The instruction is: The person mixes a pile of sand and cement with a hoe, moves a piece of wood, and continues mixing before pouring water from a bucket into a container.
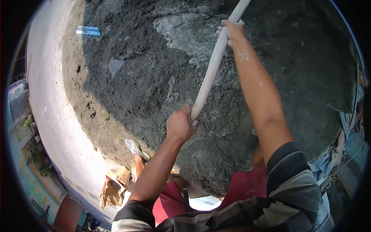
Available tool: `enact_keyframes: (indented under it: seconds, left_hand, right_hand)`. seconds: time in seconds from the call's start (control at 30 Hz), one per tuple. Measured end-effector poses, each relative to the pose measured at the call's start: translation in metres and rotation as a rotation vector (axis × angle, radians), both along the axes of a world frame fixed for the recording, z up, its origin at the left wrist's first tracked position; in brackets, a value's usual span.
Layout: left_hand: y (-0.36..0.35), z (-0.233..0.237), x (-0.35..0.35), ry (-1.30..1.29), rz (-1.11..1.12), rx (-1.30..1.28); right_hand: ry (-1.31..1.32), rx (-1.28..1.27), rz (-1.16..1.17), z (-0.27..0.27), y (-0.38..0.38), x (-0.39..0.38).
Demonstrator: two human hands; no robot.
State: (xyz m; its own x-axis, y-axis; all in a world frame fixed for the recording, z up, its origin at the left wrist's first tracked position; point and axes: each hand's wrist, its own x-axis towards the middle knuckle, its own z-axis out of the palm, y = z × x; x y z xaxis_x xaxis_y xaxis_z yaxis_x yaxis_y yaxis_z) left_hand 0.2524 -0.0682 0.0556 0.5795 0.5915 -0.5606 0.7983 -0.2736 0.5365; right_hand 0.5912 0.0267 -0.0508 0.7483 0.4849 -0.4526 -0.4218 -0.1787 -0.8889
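Note:
My left hand (180,124) grips the near end of a long pale wooden handle (210,71). My right hand (231,31) holds the same handle further up, near the top of the view. The handle slants up and away over a big heap of dark grey sand and cement mix (147,77). The tool's head is out of view past the top edge. A wet lighter patch (176,33) lies in the heap just left of my right hand.
My foot in a worn sandal (136,149) stands at the heap's near edge. A crumpled brown paper bag (116,183) lies beside it. A pale concrete strip (50,100) curves along the left. A small light blue object (87,31) lies at the far left.

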Motion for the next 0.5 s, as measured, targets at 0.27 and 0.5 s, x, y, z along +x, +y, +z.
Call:
enact_keyframes:
  seconds: [0.27, 0.5]
  left_hand:
    - [0.034, -0.027, -0.009, 0.113, 0.022, -0.074]
    - [-0.106, -0.005, -0.075, 0.146, 0.13, -0.251]
  right_hand:
    - [-0.091, -0.548, 0.286, -0.117, 0.059, -0.067]
    - [-0.043, -0.472, 0.309, -0.014, -0.078, -0.153]
